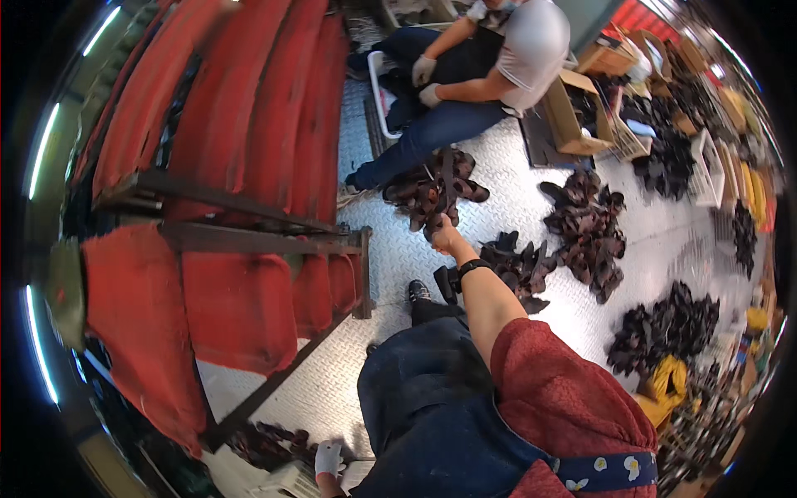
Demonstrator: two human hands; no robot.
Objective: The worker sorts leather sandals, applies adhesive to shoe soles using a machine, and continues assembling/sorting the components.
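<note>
My right arm reaches forward from a red sleeve, with a dark band at the wrist. My bare right hand [447,238] is closed on a dark shoe upper [434,224] at the near edge of a pile of black and brown shoe uppers [415,189]. The fingers partly cover the held piece. Just right of my forearm lies another heap of dark shoe uppers [519,270], with a larger brownish heap [585,228] beyond it. My left hand does not show; my dark apron [427,386] fills the lower middle.
A seated co-worker [498,83] in white gloves handles dark pieces over a white crate [383,116]. Racks with red covers [241,307] stand left. Cardboard box [573,124] and black heap [668,332] lie right. Another gloved hand [328,459] appears low left, its arm cut off.
</note>
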